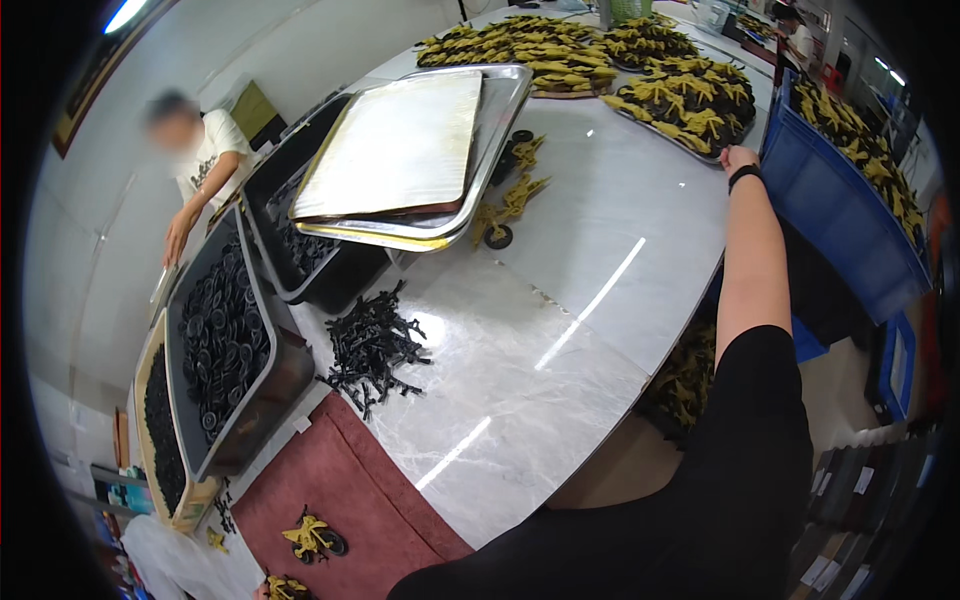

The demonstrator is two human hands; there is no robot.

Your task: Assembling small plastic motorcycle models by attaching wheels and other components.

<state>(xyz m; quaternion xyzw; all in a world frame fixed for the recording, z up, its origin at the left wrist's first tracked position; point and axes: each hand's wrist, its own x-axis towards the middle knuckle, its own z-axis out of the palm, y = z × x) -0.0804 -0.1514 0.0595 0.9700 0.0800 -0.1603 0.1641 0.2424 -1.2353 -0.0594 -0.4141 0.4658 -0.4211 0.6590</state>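
Note:
My right hand [738, 158], at the end of an outstretched arm, is closed on the near right corner of a metal tray [688, 149]. A heap of yellow-and-black toy motorcycles [690, 98] covers that tray. At the lower left edge only a sliver of my left hand [263, 592] shows, closed against another toy motorcycle [287, 588]; most of its fingers are out of the picture. Just above it, a toy motorcycle with black wheels [314, 538] rests on a dark red cloth [345, 475].
Black plastic parts [372, 345] lie loose beside a grey bin of black wheels [290, 385]. Stacked metal trays [500, 120] overhang another bin. More toy motorcycles [520, 45] are heaped at the far end. A blue crate [840, 215] stands right of the table. A co-worker [215, 150] is at the left.

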